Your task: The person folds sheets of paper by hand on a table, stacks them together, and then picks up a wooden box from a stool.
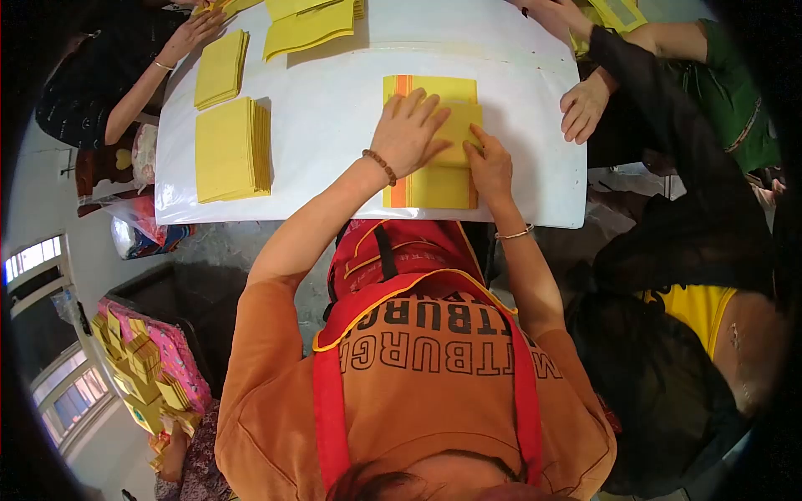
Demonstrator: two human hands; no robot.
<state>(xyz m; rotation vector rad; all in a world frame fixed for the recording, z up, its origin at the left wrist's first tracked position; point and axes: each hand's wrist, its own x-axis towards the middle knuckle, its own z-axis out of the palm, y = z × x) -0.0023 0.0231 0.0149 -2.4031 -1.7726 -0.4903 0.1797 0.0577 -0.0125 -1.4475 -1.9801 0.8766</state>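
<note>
- On the white table (322, 125), right in front of you, lies the yellow paper (434, 190), with an orange strip (399, 198) running down its left side.
- Across the middle of that paper sits a smaller yellow piece (461, 122), under your hands.
- Your left hand (407, 134) is wide, palm down, with its fingers spread over the strip and onto the small piece. A brown bead bracelet (381, 167) is on that wrist.
- Your right hand (491, 164) is at the right edge of the small piece. Its thumb and pointing finger are a little bit apart, and both touch near the edge. You cannot tell from this view if they pinch it. A thin bangle (515, 233) is on that wrist.
- To your left on the table stands a thick yellow stack (225, 154). Just past it is a thinner yellow stack (220, 71).
- Near the far side is one more yellow pile (311, 35).
- At the far left, another person's hand (198, 35) is by the thinner stack.
- At the right edge, a different hand (586, 106) rests on the table, well apart from your paper.
- Down low on your left, yellow bundles (142, 359) lie on a pink cloth (182, 351).
</note>
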